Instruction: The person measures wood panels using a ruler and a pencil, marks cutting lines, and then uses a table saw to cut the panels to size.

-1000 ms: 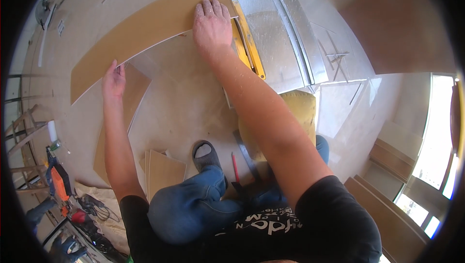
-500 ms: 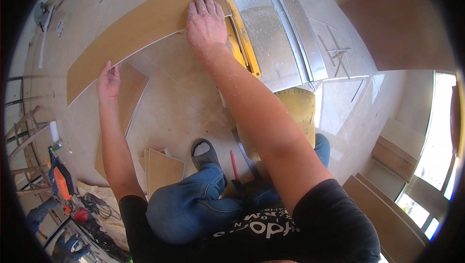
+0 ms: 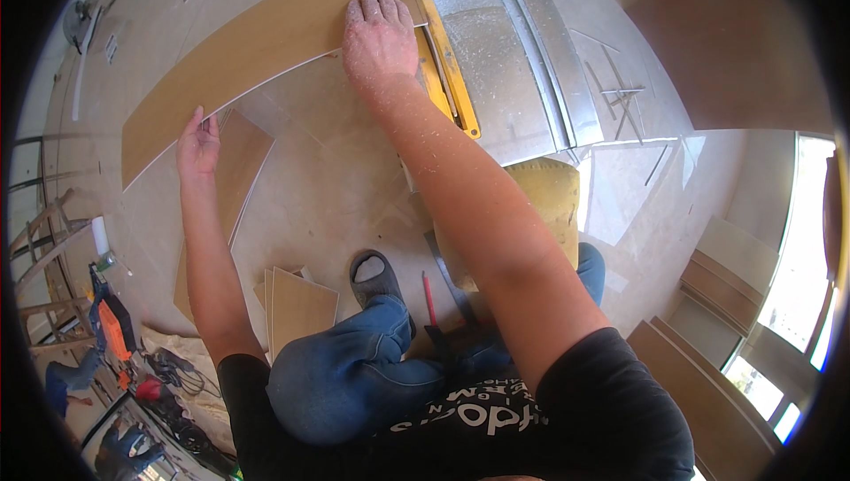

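A long wood-coloured board (image 3: 257, 38) with a pale edge reaches from the far left onto a dusty metal saw table (image 3: 496, 65). At its near left edge my left hand (image 3: 199, 144) has hold of it, thumb and fingers closed at the rim. My right hand (image 3: 381, 38), powdered with dust, lies flat on the board's right part, fingers stretched and pointing away from me. Right beside that hand, a yellow guide (image 3: 453, 73) runs along the metal table's left side. The saw blade does not show.
A yellow cushioned seat (image 3: 544, 206) stands by the table's near side. Board offcuts (image 3: 301, 308) and a red pencil-like stick (image 3: 428, 298) lie near my foot. Thin strips (image 3: 622, 91) lie crossed on the floor at right. Large panels (image 3: 704, 384) lean at lower right; tools (image 3: 115, 326) sit at left.
The board and my right hand on it have shifted slightly away from me. My left hand keeps its hold on the board's edge, nearly in place.
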Motion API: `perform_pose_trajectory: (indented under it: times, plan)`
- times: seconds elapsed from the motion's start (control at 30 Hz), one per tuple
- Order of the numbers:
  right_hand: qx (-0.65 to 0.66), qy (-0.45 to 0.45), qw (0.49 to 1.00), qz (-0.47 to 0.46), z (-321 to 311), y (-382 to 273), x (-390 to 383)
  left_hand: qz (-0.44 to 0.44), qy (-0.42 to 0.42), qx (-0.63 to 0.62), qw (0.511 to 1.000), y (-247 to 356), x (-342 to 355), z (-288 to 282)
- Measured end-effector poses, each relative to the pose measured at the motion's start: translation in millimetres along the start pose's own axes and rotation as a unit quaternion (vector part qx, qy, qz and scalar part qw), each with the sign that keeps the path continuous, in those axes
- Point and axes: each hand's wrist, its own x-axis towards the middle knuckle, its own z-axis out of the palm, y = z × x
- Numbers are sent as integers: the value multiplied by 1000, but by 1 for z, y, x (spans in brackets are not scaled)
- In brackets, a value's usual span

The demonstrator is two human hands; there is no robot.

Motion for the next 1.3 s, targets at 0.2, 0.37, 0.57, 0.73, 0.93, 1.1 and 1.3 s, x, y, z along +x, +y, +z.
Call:
perform_pose_trajectory:
  times: [0.2,0.37,0.57,0.73,0.93,1.1,1.3]
  plan:
    - [3,-8,1000,2,-1,-1,1,7,6,5,1000,2,1,-3]
    - [1,4,1000,5,1,1,-1,3,3,4,1000,-1,-1,0]
    - [9,-1,1000,4,0,-2,0,12,5,12,1000,4,-3,-1]
    - [-1,7,1000,-2,1,2,-1,-3,2,-6,1000,0,-6,3]
    - [9,6,1000,-3,-2,-1,-1,7,-6,1,1000,6,-2,-2]
    - [4,0,1000,0,-2,0,-4,7,-7,-3,1000,0,-6,-1]
    - [-2,22,1000,-7,-1,0,-7,-2,-13,3,1000,4,-8,-5]
